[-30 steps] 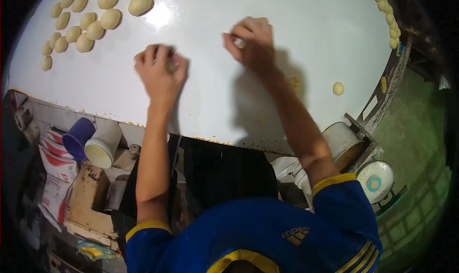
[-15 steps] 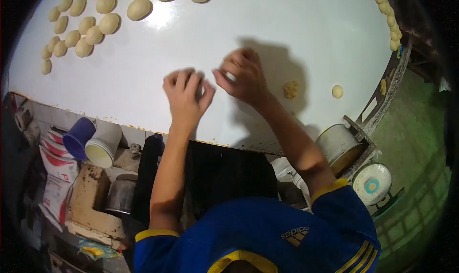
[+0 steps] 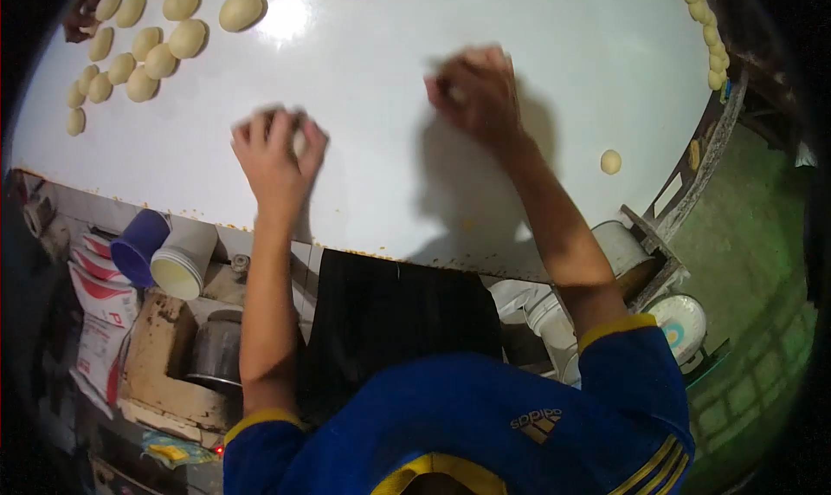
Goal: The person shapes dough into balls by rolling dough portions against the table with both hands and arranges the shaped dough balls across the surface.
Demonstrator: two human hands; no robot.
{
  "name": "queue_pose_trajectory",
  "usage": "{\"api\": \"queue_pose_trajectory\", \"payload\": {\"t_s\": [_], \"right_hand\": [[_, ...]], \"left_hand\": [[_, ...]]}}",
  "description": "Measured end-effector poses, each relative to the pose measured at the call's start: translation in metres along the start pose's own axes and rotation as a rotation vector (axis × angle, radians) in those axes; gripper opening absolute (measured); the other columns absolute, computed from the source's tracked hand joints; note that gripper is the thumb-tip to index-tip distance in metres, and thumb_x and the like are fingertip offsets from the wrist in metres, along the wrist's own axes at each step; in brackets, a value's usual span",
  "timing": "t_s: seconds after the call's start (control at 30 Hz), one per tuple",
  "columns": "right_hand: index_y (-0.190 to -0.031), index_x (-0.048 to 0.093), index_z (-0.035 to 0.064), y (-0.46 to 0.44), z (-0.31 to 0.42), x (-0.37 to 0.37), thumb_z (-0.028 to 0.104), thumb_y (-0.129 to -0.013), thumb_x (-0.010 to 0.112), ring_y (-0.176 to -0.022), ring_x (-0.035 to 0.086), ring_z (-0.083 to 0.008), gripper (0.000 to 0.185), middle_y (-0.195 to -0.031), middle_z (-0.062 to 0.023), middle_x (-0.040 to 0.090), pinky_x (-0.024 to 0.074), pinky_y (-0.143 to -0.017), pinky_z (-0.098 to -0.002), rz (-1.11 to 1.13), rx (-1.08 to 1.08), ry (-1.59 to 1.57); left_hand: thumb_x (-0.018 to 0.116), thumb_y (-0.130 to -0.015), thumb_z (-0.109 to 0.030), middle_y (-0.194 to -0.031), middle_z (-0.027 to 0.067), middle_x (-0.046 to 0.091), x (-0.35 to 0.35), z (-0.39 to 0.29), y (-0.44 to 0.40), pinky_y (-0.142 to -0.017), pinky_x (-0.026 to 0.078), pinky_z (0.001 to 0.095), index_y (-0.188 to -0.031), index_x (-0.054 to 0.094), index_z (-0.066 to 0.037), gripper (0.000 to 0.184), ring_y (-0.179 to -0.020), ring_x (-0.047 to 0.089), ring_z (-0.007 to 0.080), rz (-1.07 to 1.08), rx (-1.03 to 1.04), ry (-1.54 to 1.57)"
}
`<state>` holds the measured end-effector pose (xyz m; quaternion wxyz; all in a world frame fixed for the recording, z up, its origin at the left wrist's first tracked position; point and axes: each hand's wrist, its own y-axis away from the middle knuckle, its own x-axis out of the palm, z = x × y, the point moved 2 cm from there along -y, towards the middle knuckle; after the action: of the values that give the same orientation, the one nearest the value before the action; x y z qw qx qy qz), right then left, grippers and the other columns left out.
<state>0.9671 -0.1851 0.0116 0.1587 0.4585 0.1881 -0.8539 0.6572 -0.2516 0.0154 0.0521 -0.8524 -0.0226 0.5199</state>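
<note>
My left hand (image 3: 275, 157) is over the white tabletop (image 3: 363, 140), fingers curled round a small pale dough ball (image 3: 299, 143) that shows between thumb and fingers. Farther right and higher, my right hand (image 3: 476, 92) is closed and blurred by motion; what lies inside its fingers I cannot make out. A single dough ball (image 3: 611, 161) rests on the table to the right of my right forearm. Many flattened dough rounds (image 3: 187, 38) lie spread at the upper left, beyond my left hand.
Another person's hand (image 3: 82, 14) reaches in at the far left corner. A row of dough balls (image 3: 711, 35) lines the right edge. Below the table are a purple bucket (image 3: 138, 248), a white bucket (image 3: 183, 261), a metal pot (image 3: 216, 352) and a dial scale (image 3: 679, 326).
My hands have moved apart, the left one leftward, the right one up and to the right. The crumbly yellow lump near my right forearm no longer shows. Another person's hand has appeared.
</note>
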Motion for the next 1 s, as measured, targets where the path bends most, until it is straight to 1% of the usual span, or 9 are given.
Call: {"api": "queue_pose_trajectory", "payload": {"t_s": [0.07,0.2,0.23,0.37,0.5,0.63,0.7,0.83,1.0], "right_hand": [[-0.086,0.075,0.0158,-0.041,0.007,0.014,0.024,-0.093,0.091,-0.101,0.071,-0.0296,0.020,-0.094,-0.0016,0.072,0.0542,-0.092,-0.0455,-0.110,0.035,0.010],[-0.081,0.072,0.0167,0.001,0.047,0.029,0.019,-0.088,0.095,-0.101,0.069,-0.0275,0.024,-0.090,-0.0001,0.072,0.0511,-0.088,-0.0450,-0.138,-0.018,-0.171],[-0.085,0.073,0.0164,0.015,0.033,0.024,0.026,-0.090,0.093,-0.095,0.067,-0.0287,0.023,-0.101,0.0002,0.072,0.0531,-0.087,-0.0478,-0.116,-0.103,-0.181],[-0.085,0.073,0.0148,-0.020,-0.010,-0.004,0.028,-0.093,0.090,-0.093,0.066,-0.0286,0.023,-0.102,-0.0007,0.074,0.0524,-0.085,-0.0481,-0.003,-0.037,0.100],[-0.085,0.074,0.0138,-0.037,0.031,0.024,0.034,-0.098,0.085,-0.099,0.066,-0.0280,0.026,-0.096,-0.0016,0.071,0.0531,-0.088,-0.0478,0.006,-0.005,-0.147],[-0.085,0.074,0.0148,0.005,0.000,0.010,0.027,-0.092,0.089,-0.100,0.066,-0.0280,0.021,-0.098,-0.0012,0.071,0.0529,-0.089,-0.0492,-0.106,-0.161,-0.200],[-0.083,0.073,0.0148,-0.013,-0.025,-0.006,0.024,-0.089,0.092,-0.100,0.066,-0.0287,0.022,-0.097,-0.0008,0.070,0.0528,-0.089,-0.0487,0.049,-0.028,0.030],[-0.080,0.073,0.0159,-0.059,0.011,0.015,0.025,-0.087,0.094,-0.097,0.067,-0.0294,0.024,-0.095,-0.0002,0.069,0.0532,-0.087,-0.0462,-0.008,-0.004,-0.121],[-0.086,0.072,0.0157,-0.006,-0.005,0.003,0.021,-0.087,0.094,-0.095,0.065,-0.0292,0.022,-0.096,-0.0007,0.070,0.0533,-0.086,-0.0480,-0.039,-0.128,-0.145]], "left_hand": [[0.084,-0.090,-0.013,-0.109,0.0097,0.073,0.008,-0.023,-0.039,-0.098,0.047,0.0496,-0.103,0.078,-0.009,0.015,-0.109,0.061,0.0369,-0.126,0.020,0.039],[0.084,-0.087,-0.016,-0.112,0.0070,0.074,0.018,-0.060,-0.002,-0.101,0.049,0.0499,-0.106,0.078,-0.013,0.021,-0.111,0.062,0.0361,-0.013,0.035,0.160],[0.085,-0.086,-0.014,-0.112,0.0063,0.073,0.014,-0.051,0.016,-0.101,0.049,0.0484,-0.107,0.078,-0.012,0.022,-0.112,0.063,0.0356,-0.008,0.080,0.155],[0.083,-0.089,-0.010,-0.108,0.0085,0.072,0.002,-0.005,-0.018,-0.093,0.047,0.0507,-0.105,0.077,-0.010,0.018,-0.103,0.060,0.0357,-0.006,0.033,0.007],[0.083,-0.091,-0.020,-0.109,0.0127,0.071,0.023,-0.055,-0.047,-0.098,0.049,0.0521,-0.102,0.074,-0.008,0.019,-0.108,0.060,0.0387,-0.010,0.035,0.109],[0.088,-0.087,-0.014,-0.108,0.0115,0.071,0.011,-0.031,0.002,-0.100,0.049,0.0499,-0.104,0.074,-0.007,0.023,-0.108,0.061,0.0364,-0.006,0.124,0.147],[0.086,-0.088,-0.011,-0.106,0.0094,0.071,0.002,-0.007,-0.015,-0.096,0.049,0.0494,-0.102,0.076,-0.008,0.018,-0.104,0.062,0.0352,0.043,0.047,0.055],[0.083,-0.089,-0.014,-0.104,0.0111,0.071,0.023,-0.046,-0.067,-0.097,0.048,0.0516,-0.103,0.074,-0.007,0.018,-0.104,0.062,0.0371,-0.067,0.025,0.102],[0.086,-0.087,-0.014,-0.111,0.0111,0.073,0.015,-0.026,-0.003,-0.097,0.049,0.0499,-0.108,0.076,-0.008,0.023,-0.105,0.063,0.0364,-0.031,0.094,0.148]]}}
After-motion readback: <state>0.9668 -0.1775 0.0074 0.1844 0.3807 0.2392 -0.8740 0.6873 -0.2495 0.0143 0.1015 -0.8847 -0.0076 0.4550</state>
